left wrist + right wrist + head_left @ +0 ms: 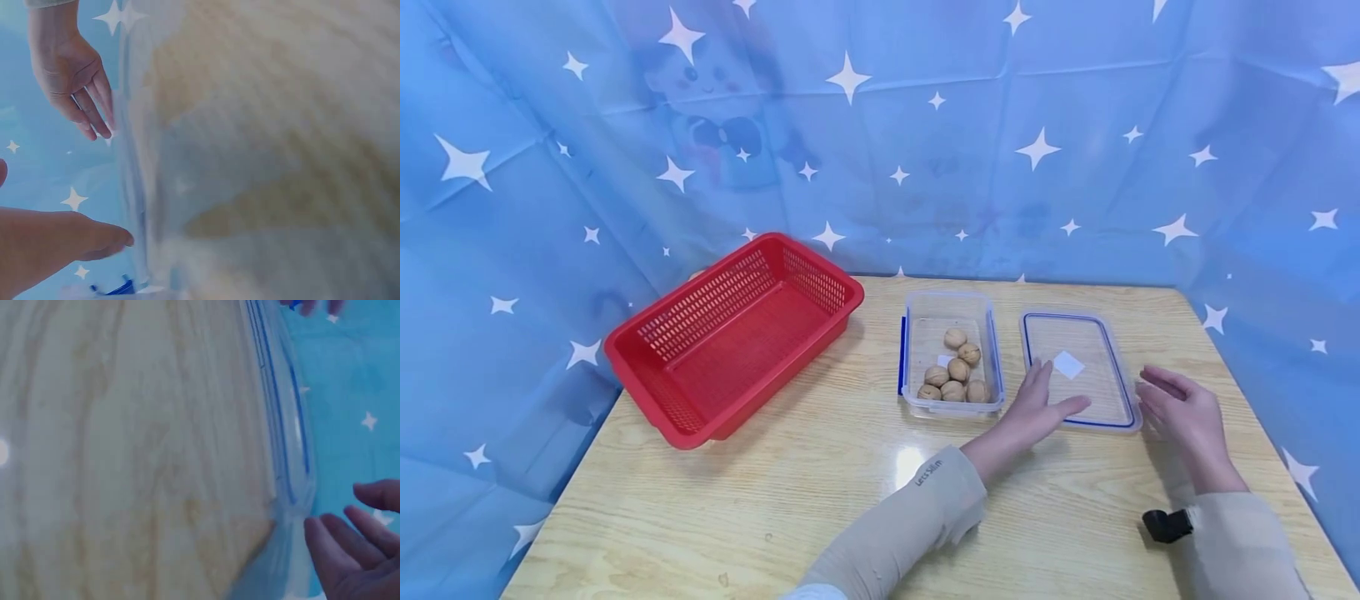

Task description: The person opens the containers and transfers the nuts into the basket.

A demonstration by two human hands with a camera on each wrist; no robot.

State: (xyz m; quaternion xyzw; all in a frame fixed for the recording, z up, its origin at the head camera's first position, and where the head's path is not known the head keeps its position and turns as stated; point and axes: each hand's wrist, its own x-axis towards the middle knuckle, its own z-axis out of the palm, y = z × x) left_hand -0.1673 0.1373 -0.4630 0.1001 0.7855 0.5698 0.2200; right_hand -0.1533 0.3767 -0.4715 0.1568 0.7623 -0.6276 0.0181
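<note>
A clear lid (1101, 383) with a blue seal and a white label lies flat on the table, between the two hands. My left hand (1033, 408) is over the lid's left edge, thumb and fingers spread; whether it touches cannot be told. Beside the lid's right edge, my right hand (1187, 417) has loosely bent fingers and holds nothing. Its fingers (331, 550) also show near the lid's edge (294, 425) in the right wrist view. Left of the lid stands a clear plastic box (951, 308), with several walnuts (958, 369) in its near part.
A red perforated basket (737, 342) sits at the table's back left. The box has a blue latch flap (902, 358) on its left side. Blue star-patterned cloth (925, 142) hangs behind and beside the wooden table (760, 517).
</note>
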